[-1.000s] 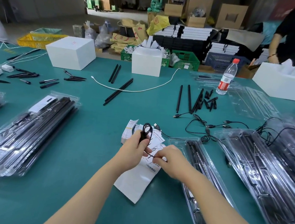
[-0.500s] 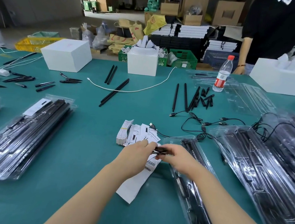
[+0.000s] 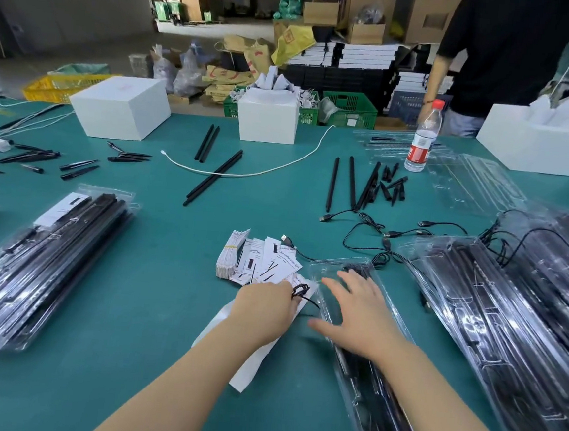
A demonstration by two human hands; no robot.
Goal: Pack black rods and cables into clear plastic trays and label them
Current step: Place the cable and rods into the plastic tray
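Your clear tray (image 3: 364,353) holds black rods, and filled trays (image 3: 492,336) are stacked to its right. Your left hand (image 3: 264,311) pinches the coiled black cable (image 3: 300,290) over the labels (image 3: 265,261); half a second ago both hands held it. Your right hand (image 3: 360,316), fingers spread, now reaches over the tray. Loose rods (image 3: 212,178) lie on the green desk (image 3: 154,272).

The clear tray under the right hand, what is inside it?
Black rods lie lengthwise inside the clear tray. The right hand and forearm cover its middle, so what lies there cannot be seen.
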